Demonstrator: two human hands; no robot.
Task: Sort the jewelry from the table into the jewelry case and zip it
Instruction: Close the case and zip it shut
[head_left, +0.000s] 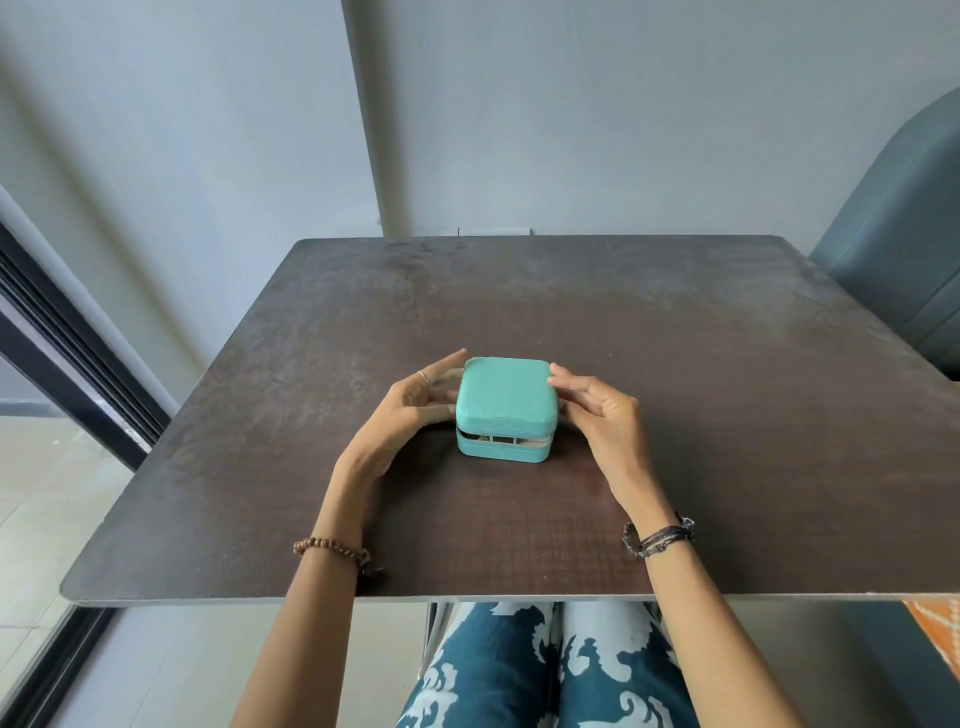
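Observation:
A small teal jewelry case (504, 408) stands in the middle of the dark table (727, 415). Its lid is lowered but a gap shows along the front, with pale dividers visible inside. My left hand (410, 410) is at the case's left side, fingers spread and fairly straight, the lower fingers touching the lid's edge. My right hand (597, 410) is at the right side, its fingertips resting on the lid's far right corner. No loose jewelry shows on the table.
A blue-grey upholstered chair (904, 234) stands at the table's far right. A dark window frame (62, 353) runs along the left. The wall is just behind the table's far edge. My patterned trousers show below the near edge.

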